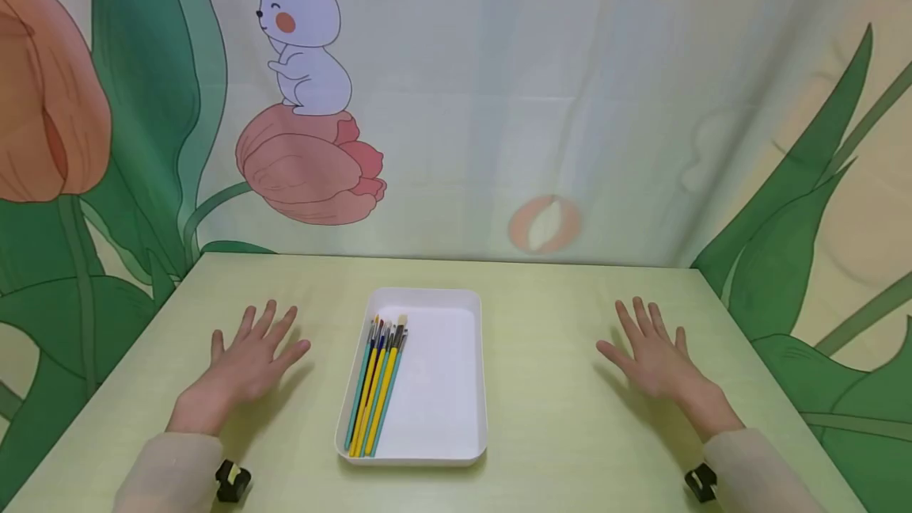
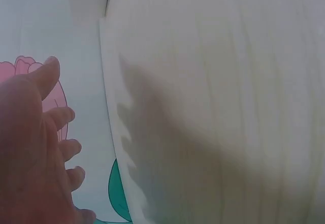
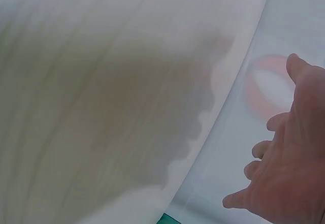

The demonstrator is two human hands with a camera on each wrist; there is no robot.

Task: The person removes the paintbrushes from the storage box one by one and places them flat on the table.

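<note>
In the head view, a white rectangular tray stands near the middle of the table. Several paintbrushes with yellow, teal and dark handles lie side by side along its left half, bristles toward the far end. To the left of the tray, my left hand hovers over the table with fingers spread, holding nothing. My right hand is spread the same way, well to the right of the tray, and its shadow falls on the table. Both wrist views show spread fingers and bare tabletop, with the tray and brushes out of sight.
The pale yellow-green table ends at the back against a printed curtain with a rabbit and tulips. Black wrist devices show beside both sleeves. Large printed leaves flank the table on either side.
</note>
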